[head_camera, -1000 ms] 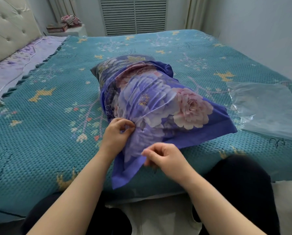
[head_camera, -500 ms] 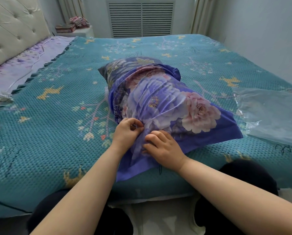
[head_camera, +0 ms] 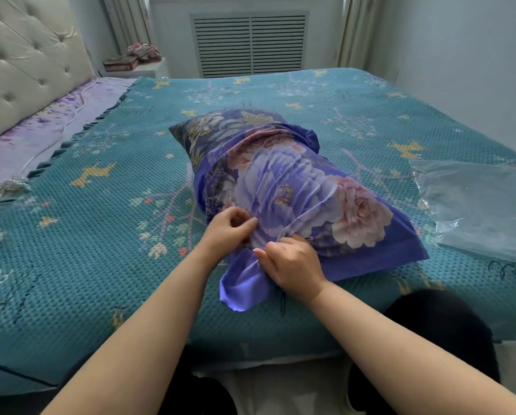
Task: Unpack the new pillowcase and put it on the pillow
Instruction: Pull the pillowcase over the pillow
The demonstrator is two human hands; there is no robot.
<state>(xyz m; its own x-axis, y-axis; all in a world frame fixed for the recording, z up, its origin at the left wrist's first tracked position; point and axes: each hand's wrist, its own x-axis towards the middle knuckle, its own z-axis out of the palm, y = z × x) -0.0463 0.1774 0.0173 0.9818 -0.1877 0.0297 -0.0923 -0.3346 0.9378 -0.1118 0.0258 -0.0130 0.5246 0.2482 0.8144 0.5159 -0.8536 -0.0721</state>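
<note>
Pillow (head_camera: 221, 127), part-sheathed in the purple floral pillowcase (head_camera: 298, 187), lies on the teal bedspread (head_camera: 86, 235), long axis running 11 to 5 o'clock, uncovered end far, at 11 o'clock. Both hands sit at the near end: left hand (head_camera: 228, 227) and right hand (head_camera: 292, 262) each pinching gathered pillowcase fabric. Judged: either hand reaches equally; any further pull runs toward 11 o'clock.

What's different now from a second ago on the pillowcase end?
The right hand, which was pinching the loose near corner, has moved forward and now grips bunched fabric of the pillowcase close to the left hand. The left hand kept its pinch on the fabric. The pillow and plastic bag stayed put.
</note>
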